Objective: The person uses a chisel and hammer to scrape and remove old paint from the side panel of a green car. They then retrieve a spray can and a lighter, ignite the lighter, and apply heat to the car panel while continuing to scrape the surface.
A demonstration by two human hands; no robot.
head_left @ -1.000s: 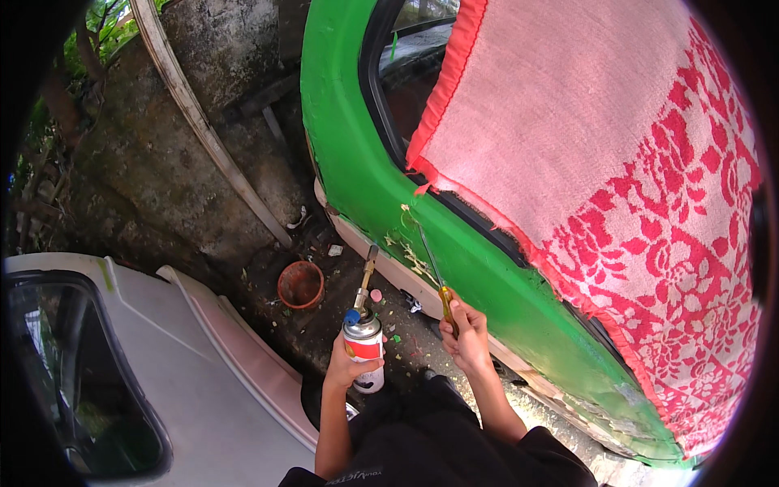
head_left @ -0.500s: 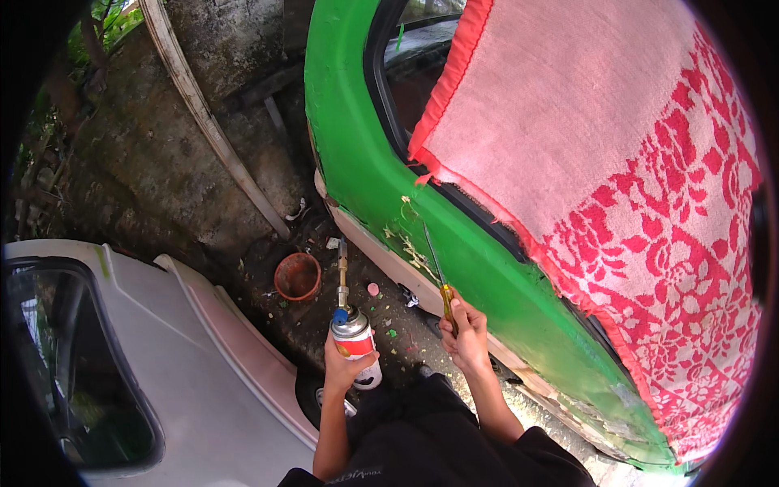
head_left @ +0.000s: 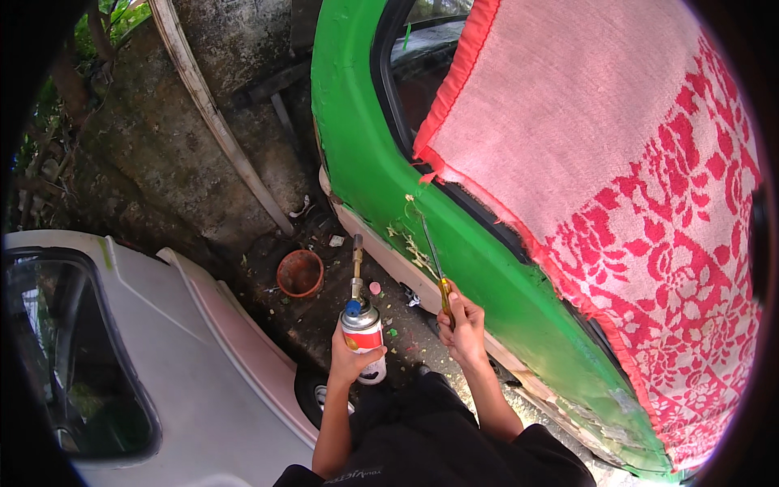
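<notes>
My left hand [head_left: 347, 359] is wrapped round the canister of a gas torch [head_left: 362, 331], which has a red and white label, a blue knob and a brass-coloured nozzle pointing away from me. No flame can be made out at the nozzle. In my right hand [head_left: 464, 329] is a long screwdriver [head_left: 445, 296] with a yellow handle. Its thin shaft reaches over the side of a green car [head_left: 487, 268], with the tip close to a patch of scraped, curled paint [head_left: 415, 243]. I cannot tell whether the tip touches the panel.
A pink and red floral towel [head_left: 600, 162] drapes over the green car's roof and windows. To the left stands a pale grey car [head_left: 203, 349]. Between the cars, a terracotta pot [head_left: 300, 273] and paint flakes lie on the dark ground. A long weathered strip [head_left: 207, 105] leans at the back.
My left hand has brought the torch slightly to the right and forward, nearer the green car. The screwdriver stays at almost the same spot by the scraped paint.
</notes>
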